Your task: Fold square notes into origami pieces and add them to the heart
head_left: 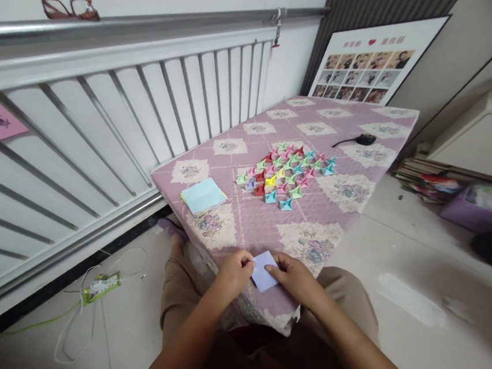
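A square of pale purple origami paper [263,273] is held between my hands over the near corner of the table. My left hand [236,273] pinches its left edge with thumb and fingertips. On the other side, my right hand [293,275] has its thumb on top of the sheet and its fingers beyond the right edge. Farther along the table stand many small folded paper pieces [280,172] in green, red, pink, yellow and blue, set out in rows. A stack of square paper [204,195], light blue on top, lies to the left.
A patterned purple cloth covers the table [250,224]. A black object with a cable [365,139] lies near its right edge. The white radiator [135,114] runs along the left, and a power strip [101,287] with cables is on the floor. A photo board [360,63] leans behind.
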Motion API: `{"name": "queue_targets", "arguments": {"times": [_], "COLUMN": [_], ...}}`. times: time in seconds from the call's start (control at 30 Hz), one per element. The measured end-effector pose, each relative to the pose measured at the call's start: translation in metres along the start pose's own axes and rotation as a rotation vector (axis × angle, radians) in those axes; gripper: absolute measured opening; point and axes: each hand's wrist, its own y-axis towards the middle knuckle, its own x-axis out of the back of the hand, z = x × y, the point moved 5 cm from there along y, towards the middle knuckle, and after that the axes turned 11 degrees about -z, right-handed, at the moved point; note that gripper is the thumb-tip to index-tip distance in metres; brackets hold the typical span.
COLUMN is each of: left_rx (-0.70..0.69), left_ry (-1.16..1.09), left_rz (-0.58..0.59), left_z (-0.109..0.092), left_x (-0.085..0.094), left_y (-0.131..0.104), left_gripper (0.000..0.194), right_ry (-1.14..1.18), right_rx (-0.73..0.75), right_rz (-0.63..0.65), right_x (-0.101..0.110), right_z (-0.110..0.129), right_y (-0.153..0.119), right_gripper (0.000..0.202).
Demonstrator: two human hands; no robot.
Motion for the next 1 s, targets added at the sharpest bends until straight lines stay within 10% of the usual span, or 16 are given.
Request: {"name": "queue_targets", "arguments": {"times": [0.47,0.7,1.0], "left_rx": [-0.234,-0.645,-0.726], "left_ry": [0.651,0.673,0.615], "left_rz": [-0.052,0.062,0.161], "left_z": [-0.012,-0.017,0.01], "left_x": [-0.008,-0.024,-0.023], "left_y": [0.012,-0.015,-0.048], "left_gripper": [0.018,0.02,0.065], "right_ry": [-0.606,-0.676,-0.671], "right_rx": [0.482,0.519,0.669], "right_rz": [-0.345,-0.331,-0.228], "right_x": [0.008,0.008,-0.001], "right_z": [-0.005,-0.003,0.002], "right_y": [0.004,0.001,-0.009], "right_gripper": [0.024,0.018,0.03]}}
